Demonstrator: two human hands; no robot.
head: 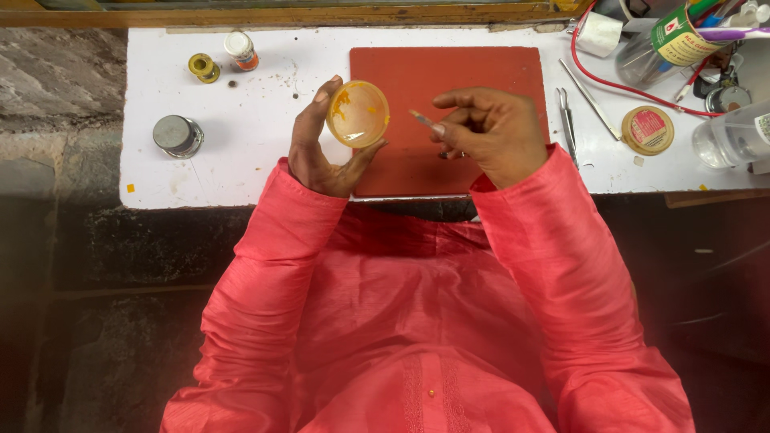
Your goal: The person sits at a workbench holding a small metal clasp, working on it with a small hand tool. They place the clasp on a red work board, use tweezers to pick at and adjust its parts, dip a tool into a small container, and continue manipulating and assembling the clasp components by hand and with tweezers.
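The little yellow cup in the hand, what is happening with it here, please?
A person in a pink-red shirt holds the small yellow cup tilted in the left hand, above a white worktop and beside a red mat. The cup has orange-yellow smears inside. The right hand pinches a thin stick-like tool, its tip pointing toward the cup without touching it. Tweezers and small tins lie around.
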